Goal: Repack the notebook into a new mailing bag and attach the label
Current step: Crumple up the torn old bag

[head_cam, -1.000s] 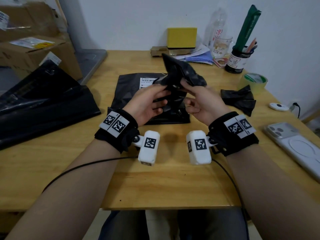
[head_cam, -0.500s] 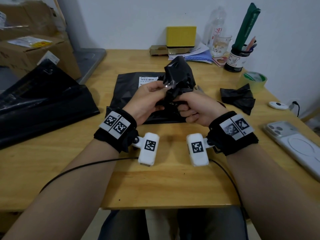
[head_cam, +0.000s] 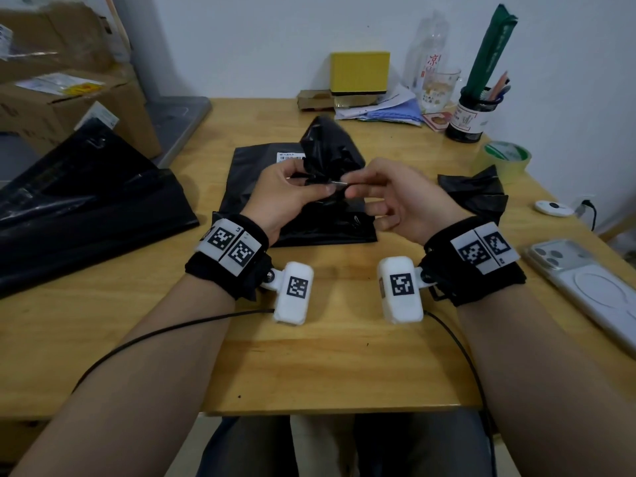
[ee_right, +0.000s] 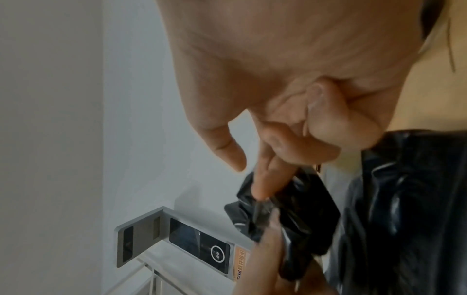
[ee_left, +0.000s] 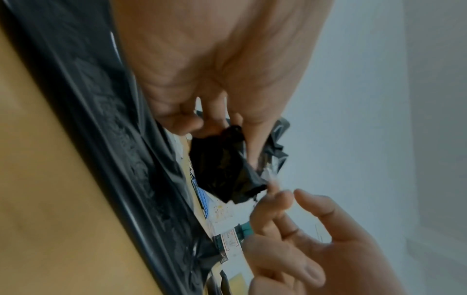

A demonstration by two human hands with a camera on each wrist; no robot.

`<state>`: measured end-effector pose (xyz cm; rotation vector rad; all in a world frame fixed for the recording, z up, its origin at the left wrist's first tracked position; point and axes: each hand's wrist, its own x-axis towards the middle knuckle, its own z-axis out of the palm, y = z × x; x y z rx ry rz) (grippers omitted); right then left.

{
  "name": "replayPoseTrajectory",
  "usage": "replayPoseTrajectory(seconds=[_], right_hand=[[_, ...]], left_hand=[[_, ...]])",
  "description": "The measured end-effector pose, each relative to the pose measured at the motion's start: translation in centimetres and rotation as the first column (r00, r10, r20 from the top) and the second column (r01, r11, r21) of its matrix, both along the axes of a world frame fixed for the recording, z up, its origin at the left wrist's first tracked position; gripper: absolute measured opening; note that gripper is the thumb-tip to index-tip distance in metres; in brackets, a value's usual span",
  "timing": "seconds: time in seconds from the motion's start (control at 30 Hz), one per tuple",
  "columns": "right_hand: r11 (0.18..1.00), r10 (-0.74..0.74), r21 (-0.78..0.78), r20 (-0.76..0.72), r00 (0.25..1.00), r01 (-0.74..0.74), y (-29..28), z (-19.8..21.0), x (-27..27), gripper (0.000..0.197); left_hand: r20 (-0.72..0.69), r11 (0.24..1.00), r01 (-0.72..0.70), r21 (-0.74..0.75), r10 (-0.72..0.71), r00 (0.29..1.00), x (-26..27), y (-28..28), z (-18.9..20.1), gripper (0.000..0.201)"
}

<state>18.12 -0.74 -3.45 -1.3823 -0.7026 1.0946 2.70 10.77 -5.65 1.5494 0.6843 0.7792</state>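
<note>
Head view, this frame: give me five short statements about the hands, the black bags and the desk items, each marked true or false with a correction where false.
1. The left hand grips a crumpled black bag held above the desk. True.
2. The right hand rests flat on the wooden desk. False: it is raised, its fingertips pinching at the crumpled bag's edge beside the left thumb.
3. A flat black mailing bag with a white label lies under the hands. True.
4. The roll of green tape sits at the desk's left edge. False: it is at the right, near the pen holder.
5. A phone lies at the right, camera side up. True.
</note>
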Motion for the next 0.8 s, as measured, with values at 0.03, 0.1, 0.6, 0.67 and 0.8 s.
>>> replayPoseTrajectory(seconds=[0.03,0.1,0.6,0.67,0.8], right_hand=[[0.998,-0.047,0.046,-0.006,0.999,0.048,0.0,0.1,0.2,0.017],[0.983,-0.115,0.141,-0.028,0.993,0.118,-0.1,0.2,0.4,0.017],[0.998,0.053,0.008,0.21,0.976,-0.056,0.7,-0.8,-0.5,0.046],[0.999,0.053,0.0,0.188,0.981,-0.054,0.6,-0.7,-0.6,0.047],[0.995,0.094,-0.033,0.126,0.988,-0.09,0.4,-0.3,-0.7,0.041]], left_hand=[[0.009,1.0,-0.026,-0.002,0.026,1.0,-0.1,0.2,0.0,0.026],[-0.001,0.999,-0.033,0.01,0.033,0.999,0.0,0.3,-0.1,0.026],[0.079,0.99,0.022,0.14,-0.033,0.996,-0.1,-0.3,0.6,0.028],[0.09,0.99,-0.017,0.137,0.005,0.996,0.0,-0.2,0.6,0.025],[0.104,0.98,-0.107,0.169,0.09,0.991,-0.1,0.1,0.4,0.02]])
